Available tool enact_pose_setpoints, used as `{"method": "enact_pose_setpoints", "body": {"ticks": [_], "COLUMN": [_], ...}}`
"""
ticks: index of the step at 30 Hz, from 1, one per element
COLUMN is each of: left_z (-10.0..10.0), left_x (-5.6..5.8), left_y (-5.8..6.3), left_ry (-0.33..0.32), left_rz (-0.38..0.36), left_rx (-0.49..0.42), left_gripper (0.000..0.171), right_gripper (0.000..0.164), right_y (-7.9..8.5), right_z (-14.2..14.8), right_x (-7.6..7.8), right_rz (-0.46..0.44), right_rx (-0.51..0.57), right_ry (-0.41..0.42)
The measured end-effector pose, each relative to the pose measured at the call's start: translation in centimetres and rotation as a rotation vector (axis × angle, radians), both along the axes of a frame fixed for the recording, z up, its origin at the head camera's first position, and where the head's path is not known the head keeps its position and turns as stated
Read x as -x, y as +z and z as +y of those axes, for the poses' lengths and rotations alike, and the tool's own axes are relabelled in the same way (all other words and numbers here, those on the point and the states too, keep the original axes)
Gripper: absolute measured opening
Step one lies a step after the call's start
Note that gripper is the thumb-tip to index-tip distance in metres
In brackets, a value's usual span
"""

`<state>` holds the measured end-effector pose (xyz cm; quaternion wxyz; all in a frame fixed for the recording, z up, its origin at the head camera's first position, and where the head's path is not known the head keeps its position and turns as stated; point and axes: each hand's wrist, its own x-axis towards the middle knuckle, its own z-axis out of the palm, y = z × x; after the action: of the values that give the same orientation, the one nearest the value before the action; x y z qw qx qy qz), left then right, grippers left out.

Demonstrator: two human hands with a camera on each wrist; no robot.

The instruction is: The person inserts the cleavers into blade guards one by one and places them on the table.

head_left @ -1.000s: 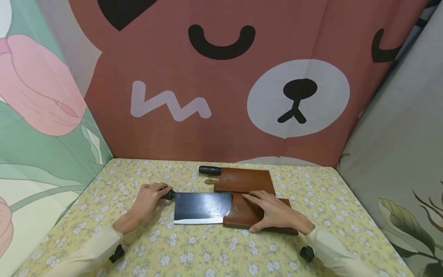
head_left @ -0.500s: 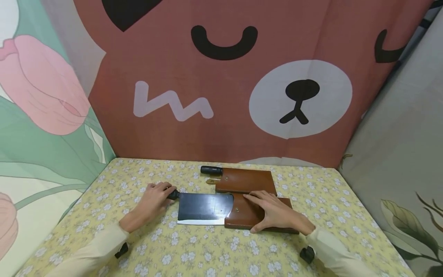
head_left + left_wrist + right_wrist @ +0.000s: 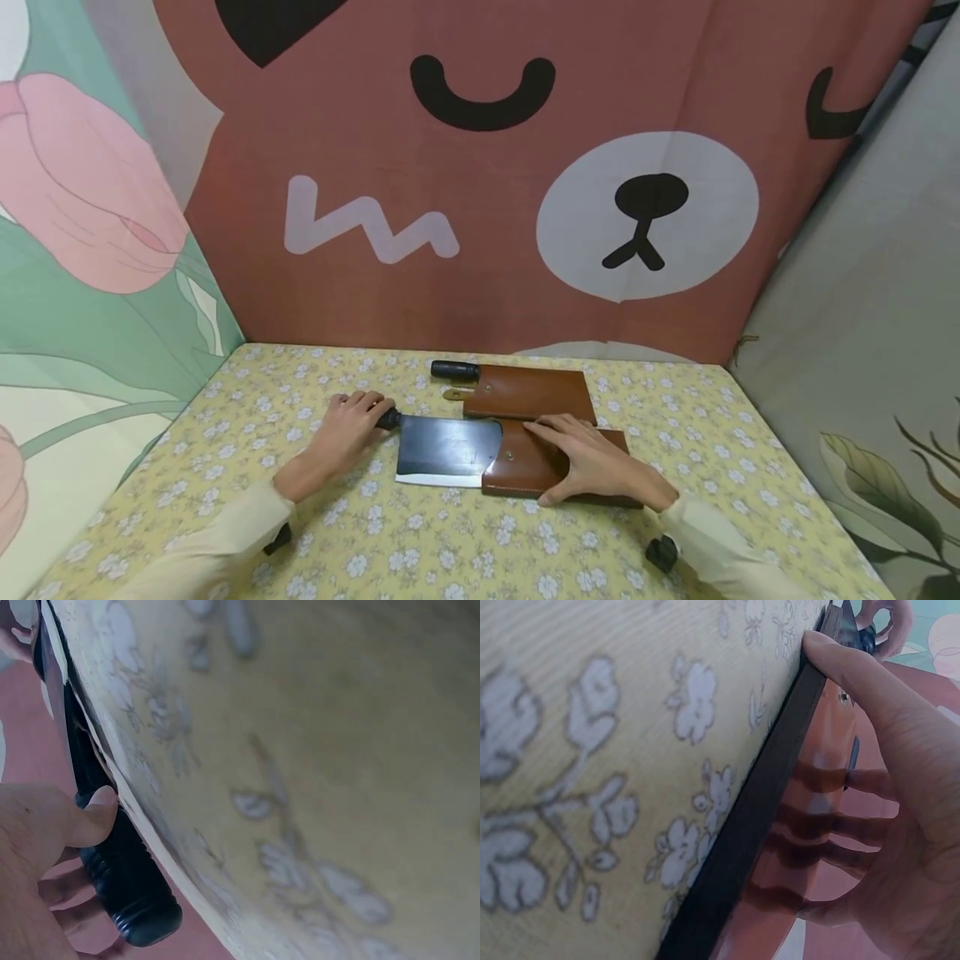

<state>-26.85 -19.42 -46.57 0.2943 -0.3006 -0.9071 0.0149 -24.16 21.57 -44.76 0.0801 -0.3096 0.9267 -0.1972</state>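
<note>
In the head view my left hand grips the black handle of a cleaver. The left wrist view shows its thumb lying along the ridged handle, with the other fingers on the far side. The front part of the blade is hidden inside a brown leather sheath; the rear part, with its bright edge facing me, is bare. My right hand holds the sheath flat on the table, thumb at its near edge and fingers across its top, as the right wrist view shows of the sheath's dark edge.
Just behind lies a second brown sheath with a black-handled cleaver in it, close to the first sheath. A yellow flowered cloth covers the table. A bear-printed curtain hangs along the back, with printed cloth at both sides.
My left hand has moved right with the cleaver, so less of the blade shows outside the sheath. The right hand and the sheath have stayed in place.
</note>
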Motion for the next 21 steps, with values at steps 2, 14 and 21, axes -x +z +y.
{"method": "enact_pose_setpoints", "body": {"ticks": [2,14,21], "left_z": [0.16,0.28,0.34], "left_x": [0.06,-0.1,-0.14], "left_y": [0.04,-0.33,-0.32], "left_ry": [-0.001,-0.011,-0.019], "left_rz": [0.007,-0.019,-0.029], "left_rx": [0.001,-0.007,-0.009], "left_gripper": [0.043,0.044,0.044], "right_gripper": [0.105,0.105,0.105], "right_y": [0.02,-0.08,-0.05], "right_z": [-0.05,-0.09,-0.21], "right_x": [0.02,0.07,0.13], "right_rz": [-0.005,0.003,-0.007], "right_rx": [0.005,-0.001,0.0], "right_ry": [0.0,0.017,0.014]}}
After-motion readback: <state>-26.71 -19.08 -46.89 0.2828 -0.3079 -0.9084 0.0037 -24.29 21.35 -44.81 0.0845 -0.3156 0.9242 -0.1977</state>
